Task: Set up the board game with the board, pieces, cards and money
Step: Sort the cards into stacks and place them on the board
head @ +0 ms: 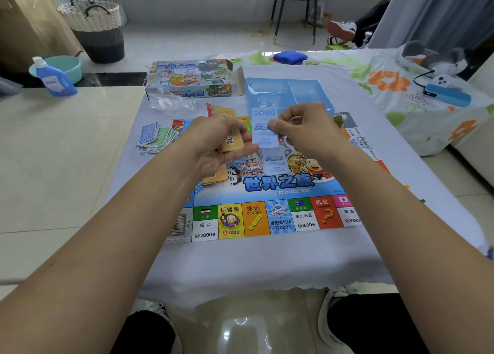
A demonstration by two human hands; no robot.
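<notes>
The game board (pixel 270 217) lies open on the low table, its near row of squares facing me. My right hand (pixel 302 129) pinches a light blue card (pixel 263 127) upright above the board's middle. My left hand (pixel 216 142) holds a small stack of orange cards (pixel 234 142) beside it. Another blue card (pixel 276 161) and some orange cards (pixel 213 176) lie on the board under my hands. A loose pile of paper money (pixel 155 138) sits left of the board.
The game box (pixel 187 79) and a blue plastic tray (pixel 288 93) stand at the table's far side, with a clear plastic bag (pixel 171 102) beside them. A bed with a flowered sheet (pixel 401 91) is at the right. A detergent bottle (pixel 54 79) stands on the floor at left.
</notes>
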